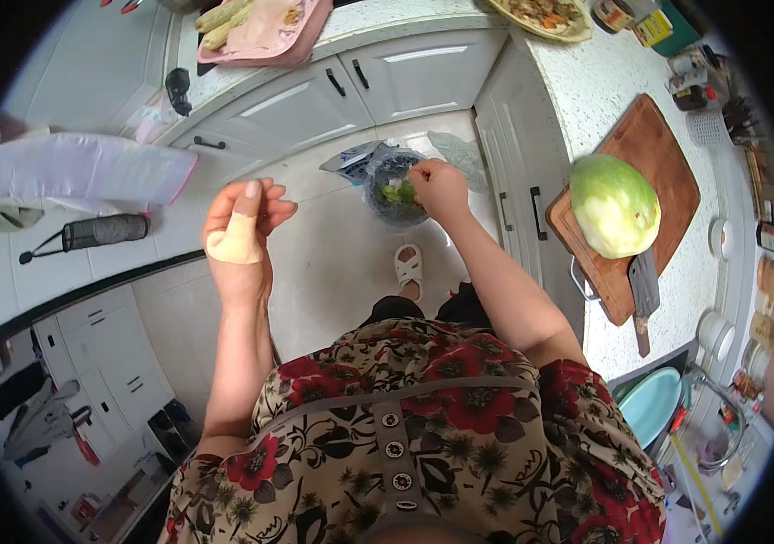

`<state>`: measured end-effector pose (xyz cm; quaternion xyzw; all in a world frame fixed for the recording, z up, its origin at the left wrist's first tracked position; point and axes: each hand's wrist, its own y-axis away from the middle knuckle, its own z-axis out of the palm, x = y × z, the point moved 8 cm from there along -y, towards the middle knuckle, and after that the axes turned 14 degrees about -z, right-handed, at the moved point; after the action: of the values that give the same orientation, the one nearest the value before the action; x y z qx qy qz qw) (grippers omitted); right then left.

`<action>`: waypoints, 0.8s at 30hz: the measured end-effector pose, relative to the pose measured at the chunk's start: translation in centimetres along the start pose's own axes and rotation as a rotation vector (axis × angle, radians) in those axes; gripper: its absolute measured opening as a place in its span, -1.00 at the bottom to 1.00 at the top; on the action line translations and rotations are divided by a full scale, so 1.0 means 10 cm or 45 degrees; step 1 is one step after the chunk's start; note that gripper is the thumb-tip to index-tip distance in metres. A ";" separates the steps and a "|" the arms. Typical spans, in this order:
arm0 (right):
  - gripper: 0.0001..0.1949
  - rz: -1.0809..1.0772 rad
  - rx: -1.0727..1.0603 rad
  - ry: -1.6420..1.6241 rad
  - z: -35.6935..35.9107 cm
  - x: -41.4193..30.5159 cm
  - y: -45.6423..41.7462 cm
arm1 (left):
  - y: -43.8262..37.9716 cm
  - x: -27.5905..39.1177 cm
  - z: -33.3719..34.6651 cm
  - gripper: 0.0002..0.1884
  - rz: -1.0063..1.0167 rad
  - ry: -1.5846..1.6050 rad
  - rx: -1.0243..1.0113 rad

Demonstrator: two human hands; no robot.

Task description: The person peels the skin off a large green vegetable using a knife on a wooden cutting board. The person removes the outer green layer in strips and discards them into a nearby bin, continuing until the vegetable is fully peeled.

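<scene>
My left hand (244, 228) is raised over the floor, its fingers loosely curled and holding nothing. A beige bandage (236, 239) wraps the base of its thumb. My right hand (441, 194) hangs above a bin lined with clear plastic (373, 204), fingertips bent together. Green scraps (397, 192) show in the bin right beside those fingertips; whether the fingers pinch any of them cannot be told. On the counter to the right, a large, partly peeled green melon (615, 207) rests on a wooden cutting board (672, 163). A kitchen knife (645, 289) lies against it, handle past the board's edge.
White cabinets (428, 78) with black handles enclose the floor ahead. A pink tray (278, 34) with pale, long vegetables and a bowl of food (550, 17) stand on the far counter. A turquoise basin (652, 408) sits in the sink at right. Plastic bags (458, 156) lie near the bin.
</scene>
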<state>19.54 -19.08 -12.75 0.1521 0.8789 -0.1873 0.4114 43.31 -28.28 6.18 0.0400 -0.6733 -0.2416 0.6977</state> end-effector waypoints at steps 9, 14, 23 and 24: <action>-0.60 -0.127 -0.144 0.033 0.07 -0.16 -0.02 | -0.06 0.04 0.36 -0.80 0.053 0.015 -0.102; -0.61 -0.065 -0.181 -0.099 -0.48 -0.22 0.21 | -0.08 0.03 0.79 -0.82 0.016 0.015 -0.240; -0.85 0.357 0.726 -0.164 -3.04 0.14 2.07 | -0.08 -0.23 1.98 -0.81 -0.053 0.084 -0.439; -0.87 0.391 0.876 -0.068 -3.30 0.29 2.34 | -0.09 -0.32 2.16 -0.81 -0.072 0.083 -0.451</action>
<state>5.62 16.91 -0.27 0.4064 0.7205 -0.4117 0.3823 22.47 -21.99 4.90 -0.0570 -0.5959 -0.3744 0.7082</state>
